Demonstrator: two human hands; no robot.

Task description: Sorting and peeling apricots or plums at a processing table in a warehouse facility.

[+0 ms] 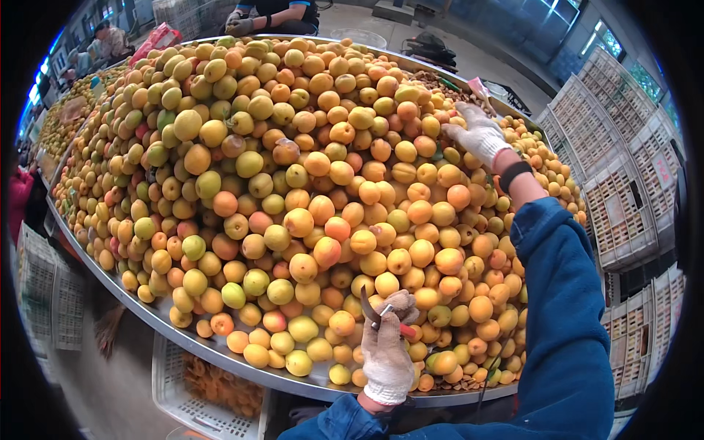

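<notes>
A wide heap of apricots [300,223], yellow, orange and partly green, fills the metal-rimmed table [181,342] before me. Low at the near edge, my left hand [388,352] in a soiled knit glove grips a small knife [369,308] with a hooked blade and a red handle. The blade points up and away from me, over the fruit. My right hand [477,132], also gloved, reaches to the far right of the heap. Its fingers are spread on or just above apricots, and I see nothing held in it.
Apricot pits [434,82] and a pink-and-white wrapper-like item [479,88] lie beyond my right hand. White plastic crates [621,203] stack at right. A crate [212,415] below the near edge holds orange fruit pieces. Across the table sits a gloved person [275,19].
</notes>
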